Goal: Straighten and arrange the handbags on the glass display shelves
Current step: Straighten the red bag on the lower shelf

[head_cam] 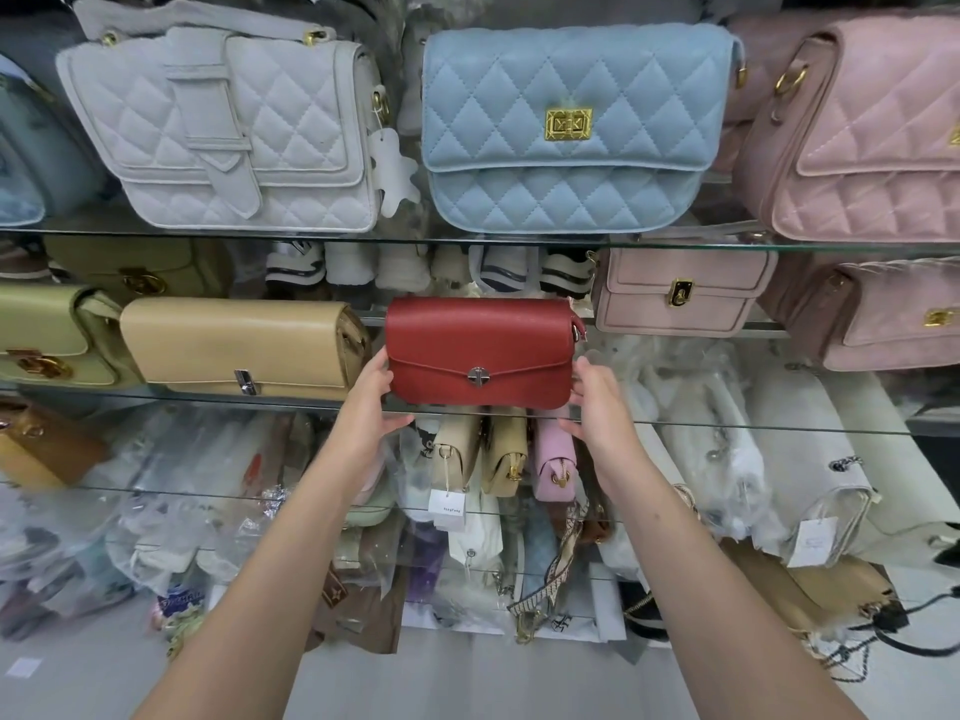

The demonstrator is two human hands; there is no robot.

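A red flap handbag [480,350] with a round silver clasp stands upright on the middle glass shelf [727,426]. My left hand [371,402] grips its left end and my right hand [597,402] grips its right end, thumbs under its lower corners. A beige handbag [234,345] stands just to its left, a pink handbag [680,291] to its upper right. On the upper glass shelf [405,237] stand a white quilted bag [223,127], a light blue quilted bag [571,122] and a pink quilted bag [872,132].
A pale green bag [47,335] sits at the far left and a dusty pink bag [883,314] at the far right of the middle shelf. Small beige and pink bags [498,449] hang below. Plastic-wrapped bags [727,459] crowd the lower shelves and floor.
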